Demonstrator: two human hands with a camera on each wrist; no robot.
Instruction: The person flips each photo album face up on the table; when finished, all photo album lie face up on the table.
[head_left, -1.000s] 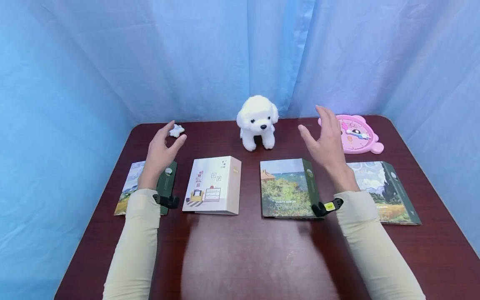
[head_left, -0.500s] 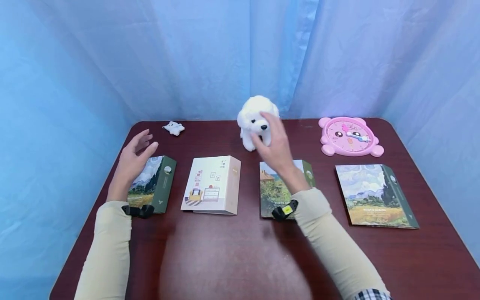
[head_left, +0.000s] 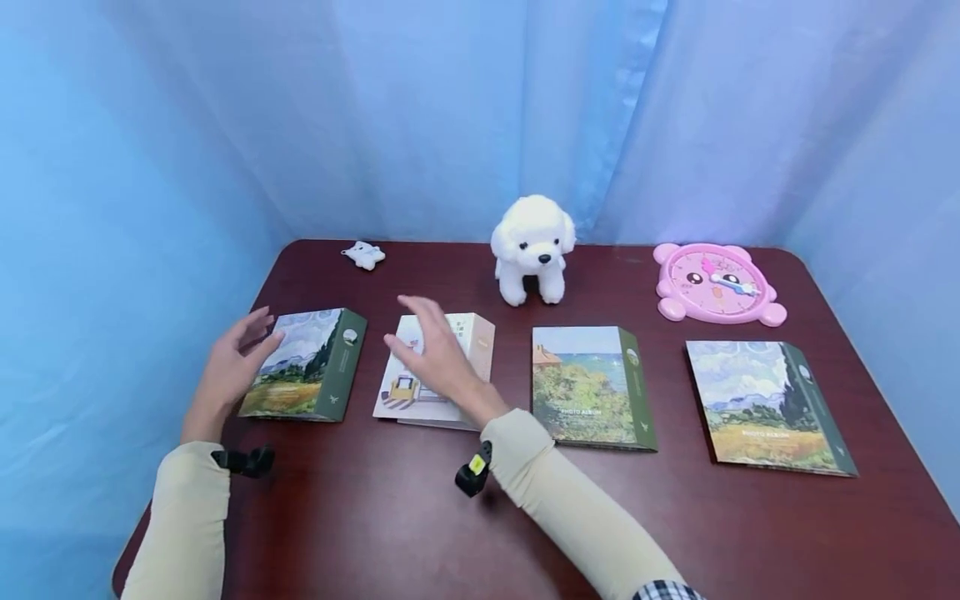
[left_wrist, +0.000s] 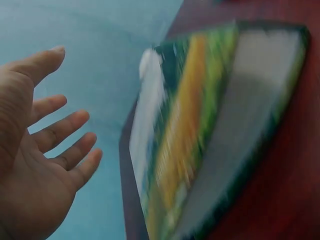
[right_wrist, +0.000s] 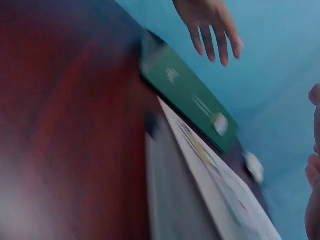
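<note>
My left hand (head_left: 231,362) hovers at the left edge of the leftmost photo album (head_left: 300,358), a landscape cover with a green spine. In the left wrist view that hand (left_wrist: 50,130) has spread fingers and holds nothing, apart from the album (left_wrist: 175,135). My right hand (head_left: 442,354) is over the white album (head_left: 401,400) with a drawn room on its cover, partly hiding it. Its fingers are extended and hold nothing. Only a sliver of the right hand (right_wrist: 314,170) shows in the right wrist view, near the white album (right_wrist: 215,170).
Right of centre lies a photo album (head_left: 577,383) with a seaside cover, and a landscape album (head_left: 750,408) lies farther right. Behind them are a white plush dog (head_left: 532,250), a pink toy clock (head_left: 716,283) and a small white star-shaped item (head_left: 365,255). Blue curtains (head_left: 420,125) enclose the table.
My right hand has swept left, from beside the pink clock, past the plush dog, to above the white album. My left hand has moved left and nearer to me. The albums stay down.
</note>
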